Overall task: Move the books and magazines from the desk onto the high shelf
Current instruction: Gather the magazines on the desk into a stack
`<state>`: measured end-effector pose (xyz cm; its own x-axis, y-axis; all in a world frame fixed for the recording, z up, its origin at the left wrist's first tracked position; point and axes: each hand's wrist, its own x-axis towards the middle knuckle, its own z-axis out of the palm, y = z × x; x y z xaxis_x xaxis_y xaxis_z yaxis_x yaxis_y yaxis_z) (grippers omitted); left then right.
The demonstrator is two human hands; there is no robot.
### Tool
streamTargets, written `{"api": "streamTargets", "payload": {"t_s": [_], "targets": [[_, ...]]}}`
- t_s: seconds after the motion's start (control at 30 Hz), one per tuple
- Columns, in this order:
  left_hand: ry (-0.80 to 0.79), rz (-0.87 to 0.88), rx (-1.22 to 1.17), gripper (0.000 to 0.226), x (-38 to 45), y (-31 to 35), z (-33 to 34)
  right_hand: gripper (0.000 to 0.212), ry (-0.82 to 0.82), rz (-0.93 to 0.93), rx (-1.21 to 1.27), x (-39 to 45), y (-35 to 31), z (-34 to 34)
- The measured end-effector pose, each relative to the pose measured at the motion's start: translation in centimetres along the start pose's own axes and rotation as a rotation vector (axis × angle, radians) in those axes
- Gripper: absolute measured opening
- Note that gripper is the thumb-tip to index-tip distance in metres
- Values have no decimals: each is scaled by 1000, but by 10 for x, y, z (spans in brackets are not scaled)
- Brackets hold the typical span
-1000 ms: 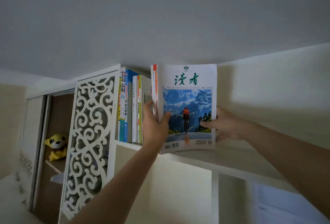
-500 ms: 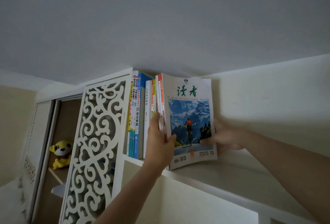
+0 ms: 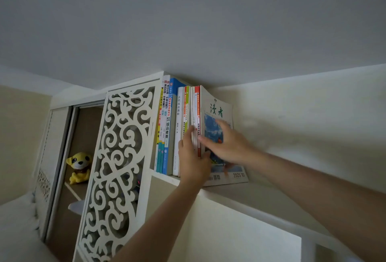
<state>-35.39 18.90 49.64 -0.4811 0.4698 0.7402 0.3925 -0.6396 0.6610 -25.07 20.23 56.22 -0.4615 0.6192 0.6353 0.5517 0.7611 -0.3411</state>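
A row of upright books (image 3: 167, 128) stands on the high white shelf (image 3: 225, 190) just under the ceiling. At its right end stands a magazine (image 3: 217, 107) with a white cover, green characters and a mountain photo, together with a few thin orange-spined booklets (image 3: 196, 111). My left hand (image 3: 193, 157) grips the spines of this bundle, thumb on the magazine side. My right hand (image 3: 226, 142) lies flat on the magazine's cover, fingers spread and straight, pressing it leftward against the row.
A white carved fretwork panel (image 3: 121, 157) stands left of the books. Behind it, a yellow plush toy (image 3: 80, 166) sits in an open cabinet. The shelf stretches to the right along the pale wall (image 3: 302, 126).
The magazine bundle has swung upright and slid left against the row of books. My right hand moved from the magazine's right edge onto its front cover.
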Motion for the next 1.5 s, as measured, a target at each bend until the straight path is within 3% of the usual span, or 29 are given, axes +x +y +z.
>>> {"api": "streamTargets", "payload": {"t_s": [0.13, 0.3, 0.4, 0.53, 0.67, 1.07, 1.2, 1.27, 1.33, 1.5], "targets": [[30, 11, -241, 68, -3, -12, 3, 86, 3, -26, -3, -5, -13, 21], [59, 16, -168, 59, 2, -15, 10, 94, 60, -55, 64, 0, -4, 25], [-108, -16, -40, 61, 4, -15, -6, 96, 80, -29, 33, 3, 1, 29], [-391, -138, -205, 54, 5, -8, -39, 100, 86, -36, 20, 5, 0, 33], [-425, -223, -175, 31, 3, -8, -42, 97, 93, -38, 2, 3, 1, 35], [-373, -231, -100, 29, -1, -18, -46, 99, 59, 18, 18, 10, 14, 31], [-163, -41, 90, 30, 1, -13, -50, 106, 8, -2, 93, 7, 19, 29], [-65, 75, 176, 32, 1, -15, -54, 116, -148, 16, 126, 0, 30, 26], [-43, 139, 240, 37, 2, -19, -55, 133, -292, 60, 92, -8, 40, 25], [-84, 219, 218, 50, 7, -24, -50, 146, -267, 91, 127, -5, 35, 41]]}}
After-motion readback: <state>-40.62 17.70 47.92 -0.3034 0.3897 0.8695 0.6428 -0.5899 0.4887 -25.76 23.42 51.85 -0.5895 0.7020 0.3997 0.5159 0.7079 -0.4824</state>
